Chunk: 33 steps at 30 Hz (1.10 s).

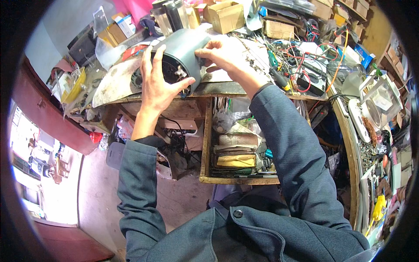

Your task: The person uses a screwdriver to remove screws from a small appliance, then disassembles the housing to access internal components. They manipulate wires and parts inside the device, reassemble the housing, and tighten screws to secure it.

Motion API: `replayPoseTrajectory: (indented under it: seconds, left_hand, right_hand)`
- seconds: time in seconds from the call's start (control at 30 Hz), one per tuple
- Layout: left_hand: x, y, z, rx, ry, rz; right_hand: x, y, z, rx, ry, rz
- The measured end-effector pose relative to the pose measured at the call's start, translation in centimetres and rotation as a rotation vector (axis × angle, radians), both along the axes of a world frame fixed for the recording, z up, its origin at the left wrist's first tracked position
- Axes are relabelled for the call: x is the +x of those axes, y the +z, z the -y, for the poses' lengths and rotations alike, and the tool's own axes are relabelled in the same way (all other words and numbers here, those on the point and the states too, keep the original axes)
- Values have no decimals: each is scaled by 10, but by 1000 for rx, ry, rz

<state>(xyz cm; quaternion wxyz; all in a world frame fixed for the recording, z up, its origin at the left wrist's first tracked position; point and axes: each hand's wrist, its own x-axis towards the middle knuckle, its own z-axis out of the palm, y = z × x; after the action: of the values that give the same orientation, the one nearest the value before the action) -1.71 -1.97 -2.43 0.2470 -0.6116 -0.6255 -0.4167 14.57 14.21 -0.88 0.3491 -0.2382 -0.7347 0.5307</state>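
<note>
A dark grey rounded appliance housing (pixel 185 41) lies on its side on the worktable (pixel 118 81), its open end facing me. Dark inner parts and a small light metal piece (pixel 180 72) show inside that end. My left hand (pixel 158 87) grips the open end, fingers spread over the rim and thumb across its lower edge. At the housing's right side, my right hand (pixel 222 54) has thumb and forefinger pinched together against the surface. Whatever lies between those fingertips is too small to make out. A dark round part (pixel 137 78) sits left of my left hand, partly hidden.
Below the tabletop an open drawer (pixel 239 179) holds packets and small tools. Tangled wires with red test leads (pixel 301 65) and a screwdriver (pixel 279 78) crowd the table's right. Cardboard boxes (pixel 225 18) stand behind. A cluttered side bench (pixel 352 166) runs along the right.
</note>
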Motion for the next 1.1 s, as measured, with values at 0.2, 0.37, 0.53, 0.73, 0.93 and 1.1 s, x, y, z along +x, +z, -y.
replayPoseTrajectory:
  seconds: [0.2,0.37,0.53,0.73,0.93,1.1]
  left_hand:
    - [7,-1,-3,26,11,-27]
    - [8,-1,-2,23,15,-19]
    - [4,-2,-4,26,17,-17]
    - [-7,0,0,-19,51,11]
    - [-31,4,-5,-73,-21,47]
    - [-56,13,-15,-103,-57,186]
  right_hand:
    - [1,-5,2,-104,20,-72]
    - [-1,-8,8,87,-95,-42]
    - [-3,-29,3,151,-93,-176]
    - [3,-34,17,413,-229,-97]
    - [7,-71,11,309,-288,-1]
    - [1,-90,20,333,-218,-42]
